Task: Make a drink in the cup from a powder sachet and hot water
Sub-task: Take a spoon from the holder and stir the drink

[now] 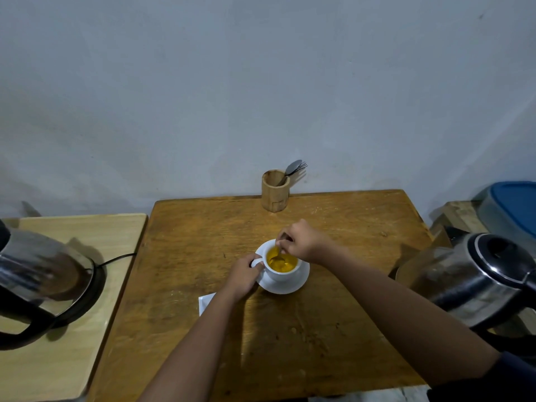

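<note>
A brown wooden counter (333, 329) carries everything, flanked by a steel kettle (475, 285) on the right and another kettle (43, 280) on its base on a paler counter (72, 358) to the left; no writing can be read on either. Near the middle, a white cup (282, 272) of yellow-orange drink sits on a white saucer (285, 287), with a wooden holder (275, 190) of cutlery by the wall and a white paper (206, 302) partly under the left forearm. The left hand (243, 278) has its fingers closed on the cup's handle, and the right hand (301, 242) pinches a spoon (279, 255) whose bowl dips into the drink.
</note>
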Tool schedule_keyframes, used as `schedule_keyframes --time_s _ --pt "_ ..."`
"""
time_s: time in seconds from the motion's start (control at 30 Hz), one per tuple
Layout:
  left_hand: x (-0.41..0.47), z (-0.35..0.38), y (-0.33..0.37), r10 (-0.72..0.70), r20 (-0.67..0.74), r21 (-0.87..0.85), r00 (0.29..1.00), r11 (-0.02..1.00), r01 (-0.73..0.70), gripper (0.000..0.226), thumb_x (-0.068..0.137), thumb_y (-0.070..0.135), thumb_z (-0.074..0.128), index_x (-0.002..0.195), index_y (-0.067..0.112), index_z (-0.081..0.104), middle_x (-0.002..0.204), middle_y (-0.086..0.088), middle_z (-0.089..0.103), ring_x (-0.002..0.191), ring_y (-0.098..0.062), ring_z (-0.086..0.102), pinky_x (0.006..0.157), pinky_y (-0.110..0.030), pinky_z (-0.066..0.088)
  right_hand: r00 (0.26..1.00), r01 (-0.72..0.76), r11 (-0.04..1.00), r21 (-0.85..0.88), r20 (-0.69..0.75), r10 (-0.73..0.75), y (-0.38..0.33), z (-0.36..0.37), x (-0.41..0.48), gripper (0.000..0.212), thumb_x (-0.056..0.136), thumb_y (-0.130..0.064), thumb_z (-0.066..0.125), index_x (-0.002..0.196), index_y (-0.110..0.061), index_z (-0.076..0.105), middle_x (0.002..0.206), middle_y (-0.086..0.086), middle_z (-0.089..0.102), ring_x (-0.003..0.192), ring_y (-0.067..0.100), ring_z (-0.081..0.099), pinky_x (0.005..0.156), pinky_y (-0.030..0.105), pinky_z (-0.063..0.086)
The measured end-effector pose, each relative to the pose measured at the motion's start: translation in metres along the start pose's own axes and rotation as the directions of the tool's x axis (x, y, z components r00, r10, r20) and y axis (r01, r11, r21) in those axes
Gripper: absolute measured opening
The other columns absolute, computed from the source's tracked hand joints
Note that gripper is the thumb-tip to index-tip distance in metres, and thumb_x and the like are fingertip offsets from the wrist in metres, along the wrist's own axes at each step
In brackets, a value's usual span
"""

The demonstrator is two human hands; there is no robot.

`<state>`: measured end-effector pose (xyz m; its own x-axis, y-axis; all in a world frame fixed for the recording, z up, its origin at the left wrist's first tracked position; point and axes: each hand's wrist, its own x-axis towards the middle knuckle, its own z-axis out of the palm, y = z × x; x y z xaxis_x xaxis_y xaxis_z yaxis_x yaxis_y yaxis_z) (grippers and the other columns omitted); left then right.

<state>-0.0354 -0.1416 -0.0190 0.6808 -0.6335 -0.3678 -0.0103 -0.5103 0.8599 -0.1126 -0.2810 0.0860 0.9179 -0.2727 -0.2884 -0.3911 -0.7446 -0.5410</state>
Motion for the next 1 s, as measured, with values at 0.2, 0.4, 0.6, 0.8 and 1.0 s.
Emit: schedule_keyframes --time_s 0.2,0.4,0.6,0.8,1.0 --pt "-0.001 0.0 0.0 0.014 0.004 -0.02 1.0 1.0 -0.014 0.014 0.09 0.014 0.053 0.101 0.016 0.062 0.103 -0.005 0.062 0.096 -0.021 0.056 0.079 -0.03 0.042 1.0 -0.023 0.997 -0.08 -0.012 0.023 0.007 -0.004 0.001 0.027 0.096 -0.018 0.047 0.112 -0.005 0.064 0.111 0.013 0.067 0.096 0.023 0.061 0.078 0.033 0.05" --pt "0.0 0.0 -0.001 0.005 0.012 -0.012 1.0 1.0 -0.005 0.016 0.091 0.016 0.051 0.103 0.016 0.062 0.107 -0.006 0.062 0.097 -0.021 0.056 0.078 -0.031 0.042 0.998 0.004 0.995 -0.104 0.055 0.002 0.009 -0.008 -0.001 0.022 0.094 -0.018 0.051 0.106 -0.008 0.066 0.092 0.006 0.067 0.068 0.008 0.051 0.056 0.021 0.041" --pt "0.001 0.0 -0.002 0.016 0.013 -0.002 1.0 1.0 -0.016 0.019 0.092 0.016 0.051 0.106 0.012 0.064 0.104 -0.006 0.063 0.092 -0.019 0.055 0.07 -0.026 0.043 0.999 0.023 1.0 0.0 0.026 -0.023 0.0 0.002 0.001 0.023 0.094 -0.017 0.051 0.103 -0.004 0.067 0.092 0.011 0.072 0.073 0.012 0.06 0.06 0.02 0.043" --pt "0.002 -0.001 -0.004 0.016 0.018 0.013 1.0 1.0 -0.016 0.021 0.091 0.017 0.052 0.108 0.013 0.064 0.109 -0.008 0.064 0.098 -0.022 0.057 0.08 -0.032 0.042 0.999 -0.002 0.999 -0.035 -0.052 0.0 0.003 0.003 0.002 0.027 0.096 -0.019 0.047 0.111 -0.004 0.064 0.108 0.013 0.068 0.088 0.017 0.057 0.071 0.028 0.042" --pt "0.002 -0.002 -0.005 0.005 0.024 0.026 1.0 1.0 -0.006 0.024 0.091 0.02 0.052 0.111 0.014 0.064 0.114 -0.008 0.064 0.103 -0.023 0.057 0.083 -0.033 0.043 1.0 -0.029 0.993 -0.111 -0.014 0.027 0.013 -0.004 -0.001 0.025 0.095 -0.02 0.048 0.108 -0.008 0.066 0.107 0.012 0.068 0.087 0.02 0.061 0.075 0.035 0.052"
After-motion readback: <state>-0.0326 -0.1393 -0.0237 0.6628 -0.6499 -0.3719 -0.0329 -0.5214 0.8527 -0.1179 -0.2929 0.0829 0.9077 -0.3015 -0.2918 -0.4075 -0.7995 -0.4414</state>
